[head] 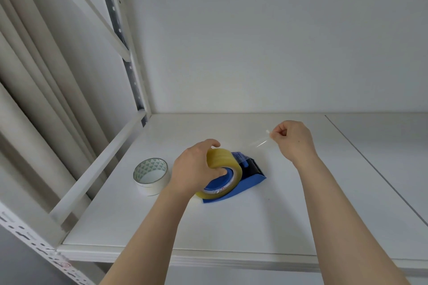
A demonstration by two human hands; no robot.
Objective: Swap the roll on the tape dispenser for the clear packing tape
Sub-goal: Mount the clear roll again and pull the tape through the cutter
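While both forearms reach in over the near edge of the white shelf [231, 233], the board between that edge and the hands lies bare. Farther in, the left hand [194, 169] is clamped on the clear packing tape [225, 162], a yellowish roll standing on edge: fingers curl over its top and the thumb presses at the blue hub in its middle. That roll sits on the blue tape dispenser [245, 180], whose black toothed cutter end points to the far right. Just left of the hand, a white roll [151, 176] with a green triangle pattern inside its core lies flat on the shelf, apart from the dispenser. To the far right of the dispenser, the right hand [294, 140] hangs above the shelf, its fingers pinched together on the free end of a clear strip of tape [260, 142] that runs down toward the roll. Right of the hands the board is open, crossed by a seam. A rail guards the left side, and a white back wall [254, 53] closes the far edge.
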